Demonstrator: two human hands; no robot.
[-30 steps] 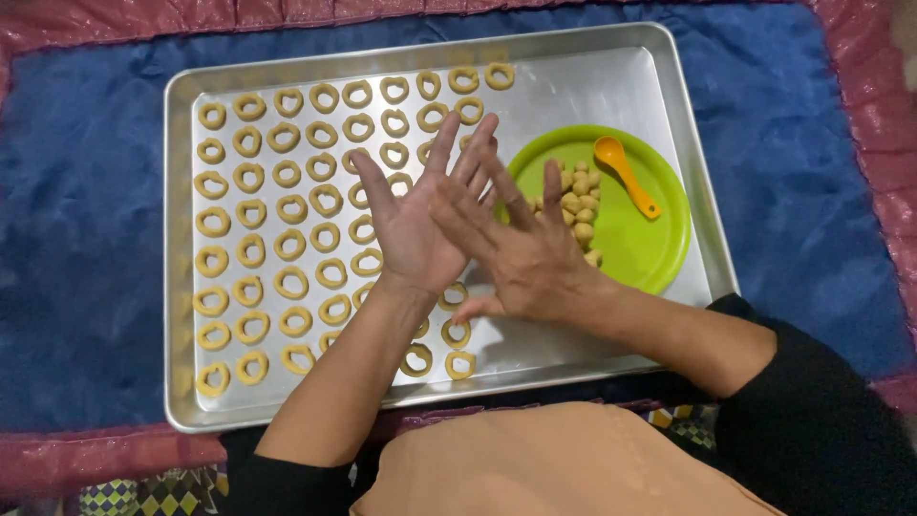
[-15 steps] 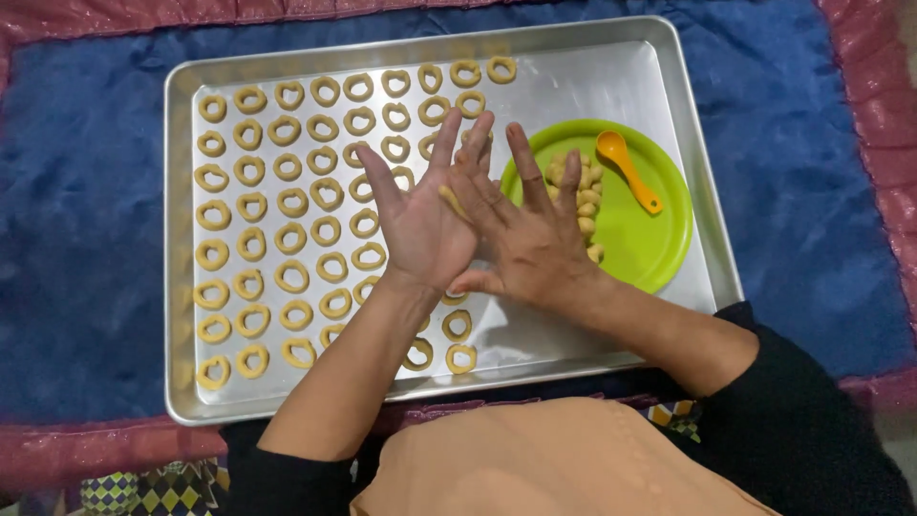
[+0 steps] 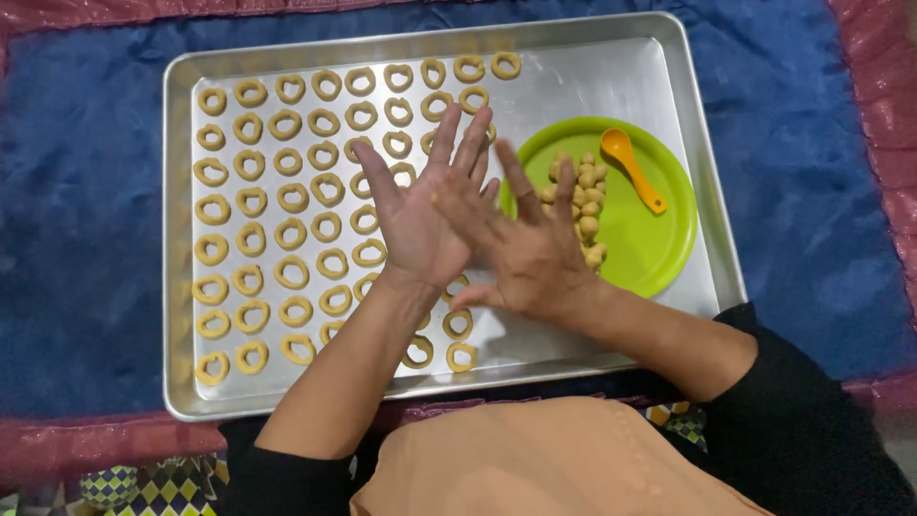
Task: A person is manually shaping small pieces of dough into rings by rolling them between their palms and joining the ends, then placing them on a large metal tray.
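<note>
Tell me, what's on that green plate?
On the green plate lie a heap of small dough balls and an orange spoon. The right hand covers the plate's left edge and whatever lies there.

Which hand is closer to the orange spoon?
The right hand. Its fingertips reach over the green plate near the dough balls, left of the orange spoon. The left hand is farther left, palm up over the tray.

Bare metal lay open on the tray [image 3: 611, 72] above the green plate [image 3: 659, 248]. Dough rings [image 3: 291, 232] crowded the left side, blocking any passage there.
</note>
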